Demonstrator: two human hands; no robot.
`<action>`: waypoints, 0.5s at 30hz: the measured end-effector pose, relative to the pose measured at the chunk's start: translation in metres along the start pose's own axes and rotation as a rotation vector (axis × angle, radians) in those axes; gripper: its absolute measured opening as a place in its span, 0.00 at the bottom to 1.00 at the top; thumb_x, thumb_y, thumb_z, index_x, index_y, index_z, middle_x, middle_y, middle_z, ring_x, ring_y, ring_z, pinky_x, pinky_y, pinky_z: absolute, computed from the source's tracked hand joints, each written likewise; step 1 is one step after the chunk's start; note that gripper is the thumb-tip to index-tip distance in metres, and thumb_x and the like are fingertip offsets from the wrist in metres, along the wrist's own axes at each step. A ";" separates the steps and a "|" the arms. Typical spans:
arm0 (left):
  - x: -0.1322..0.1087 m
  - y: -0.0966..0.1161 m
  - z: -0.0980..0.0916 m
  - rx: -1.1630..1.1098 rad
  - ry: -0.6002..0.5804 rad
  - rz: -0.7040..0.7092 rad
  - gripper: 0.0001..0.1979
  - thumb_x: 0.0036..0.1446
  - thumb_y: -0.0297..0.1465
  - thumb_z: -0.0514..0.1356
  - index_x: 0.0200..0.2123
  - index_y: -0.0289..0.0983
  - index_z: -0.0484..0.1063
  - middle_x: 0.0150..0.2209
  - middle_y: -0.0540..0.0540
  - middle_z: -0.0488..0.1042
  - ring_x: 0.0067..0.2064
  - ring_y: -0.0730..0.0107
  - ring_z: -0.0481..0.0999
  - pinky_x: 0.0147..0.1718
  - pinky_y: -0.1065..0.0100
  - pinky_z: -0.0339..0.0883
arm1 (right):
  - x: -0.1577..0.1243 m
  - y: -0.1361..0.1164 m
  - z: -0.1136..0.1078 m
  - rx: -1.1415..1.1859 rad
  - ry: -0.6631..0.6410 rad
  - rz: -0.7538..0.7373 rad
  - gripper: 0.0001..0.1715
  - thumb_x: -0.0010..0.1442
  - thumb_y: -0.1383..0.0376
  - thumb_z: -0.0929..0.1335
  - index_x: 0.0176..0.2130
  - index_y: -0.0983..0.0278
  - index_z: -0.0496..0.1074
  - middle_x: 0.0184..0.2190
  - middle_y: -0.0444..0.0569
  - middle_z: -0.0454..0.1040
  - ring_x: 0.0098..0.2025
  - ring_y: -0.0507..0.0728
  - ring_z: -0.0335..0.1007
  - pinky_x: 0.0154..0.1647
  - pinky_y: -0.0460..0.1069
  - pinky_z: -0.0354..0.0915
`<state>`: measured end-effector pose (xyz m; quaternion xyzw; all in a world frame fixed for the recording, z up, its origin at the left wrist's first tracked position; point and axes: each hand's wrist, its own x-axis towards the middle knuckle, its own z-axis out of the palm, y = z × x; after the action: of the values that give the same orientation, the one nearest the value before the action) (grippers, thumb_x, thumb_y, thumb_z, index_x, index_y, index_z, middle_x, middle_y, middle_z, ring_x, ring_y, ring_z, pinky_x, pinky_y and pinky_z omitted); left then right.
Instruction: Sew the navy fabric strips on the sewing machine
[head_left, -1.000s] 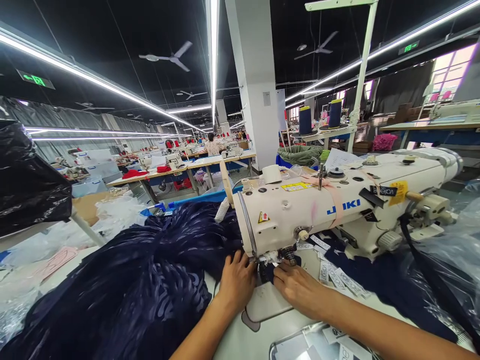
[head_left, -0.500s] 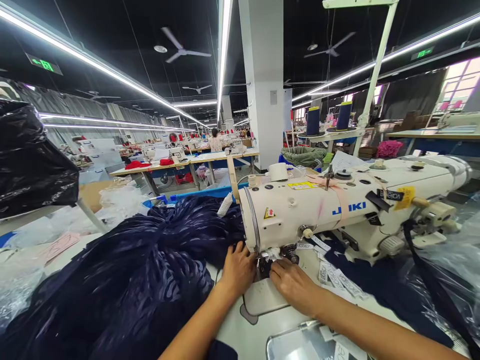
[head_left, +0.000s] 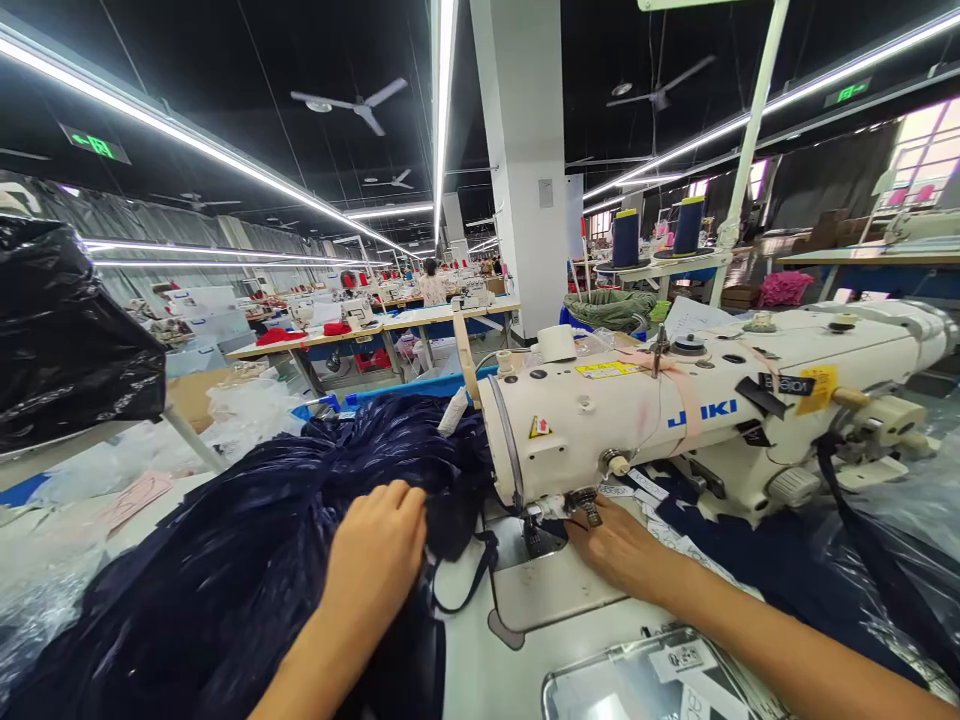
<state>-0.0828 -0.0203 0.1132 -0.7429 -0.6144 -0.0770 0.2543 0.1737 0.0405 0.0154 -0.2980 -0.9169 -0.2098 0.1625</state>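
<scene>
A white JUKI sewing machine (head_left: 697,415) stands in front of me. A big heap of dark navy patterned fabric (head_left: 247,540) lies to its left. My left hand (head_left: 379,555) is closed on a fold of this fabric, left of the needle, and a thin navy strap hangs from it. My right hand (head_left: 619,545) rests on the machine bed just behind the presser foot (head_left: 536,525); its fingertips reach under the machine head and are partly hidden.
White labels (head_left: 660,500) lie scattered under the machine arm. A clear plastic tray (head_left: 660,675) with labels sits at the near edge. Two navy thread cones (head_left: 626,238) stand behind. Black plastic bag (head_left: 67,340) at left. Other sewing tables and a person sit farther back.
My left hand has pulled away from the needle to the left, taking the navy fabric with it. My right hand has shifted slightly right under the machine head.
</scene>
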 end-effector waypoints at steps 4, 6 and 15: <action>-0.029 -0.040 0.008 -0.098 0.108 0.055 0.14 0.57 0.27 0.46 0.37 0.36 0.71 0.37 0.44 0.72 0.35 0.65 0.71 0.36 0.64 0.63 | -0.001 -0.006 0.003 -0.048 0.047 -0.009 0.14 0.49 0.80 0.60 0.29 0.69 0.71 0.26 0.54 0.71 0.33 0.58 0.66 0.39 0.52 0.59; -0.036 -0.045 0.012 -0.121 0.090 0.102 0.13 0.57 0.27 0.48 0.41 0.36 0.70 0.41 0.44 0.71 0.39 0.65 0.70 0.39 0.64 0.62 | 0.000 -0.007 0.006 -0.085 0.055 -0.030 0.14 0.47 0.80 0.60 0.27 0.70 0.71 0.24 0.55 0.71 0.32 0.59 0.67 0.37 0.53 0.59; -0.035 -0.005 0.002 -0.039 0.085 0.279 0.10 0.44 0.18 0.56 0.25 0.38 0.69 0.31 0.48 0.70 0.36 0.63 0.67 0.35 0.63 0.57 | -0.020 0.000 -0.014 0.119 -0.039 0.026 0.10 0.55 0.73 0.61 0.35 0.68 0.70 0.33 0.52 0.71 0.38 0.57 0.66 0.50 0.55 0.54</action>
<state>-0.0965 -0.0497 0.0977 -0.8220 -0.4921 -0.0841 0.2739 0.1913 0.0240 0.0186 -0.3036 -0.9268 -0.1471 0.1646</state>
